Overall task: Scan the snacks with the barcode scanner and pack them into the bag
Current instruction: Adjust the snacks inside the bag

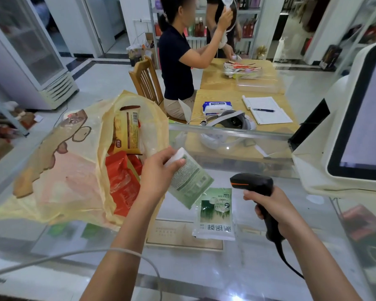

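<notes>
My left hand (pixel 159 170) grips the top of a pale green snack packet (pixel 189 181), its printed back turned up, above the glass counter (pixel 226 268). My right hand (pixel 271 209) holds the black barcode scanner (pixel 254 183) by its handle, its head pointing left at that packet. A second green and white snack packet (pixel 215 216) lies flat on the counter below them. To the left lies the open yellow plastic bag (pixel 59 170), mouth towards me, with red packets (pixel 122 179) and a tan packet (pixel 127 129) inside.
A white checkout terminal with a screen (pixel 360 118) stands at the right. The scanner's black cable (pixel 289 261) trails over the counter and a grey cord (pixel 74 255) crosses my left forearm. Beyond the counter a person sits at a wooden table (pixel 237 83).
</notes>
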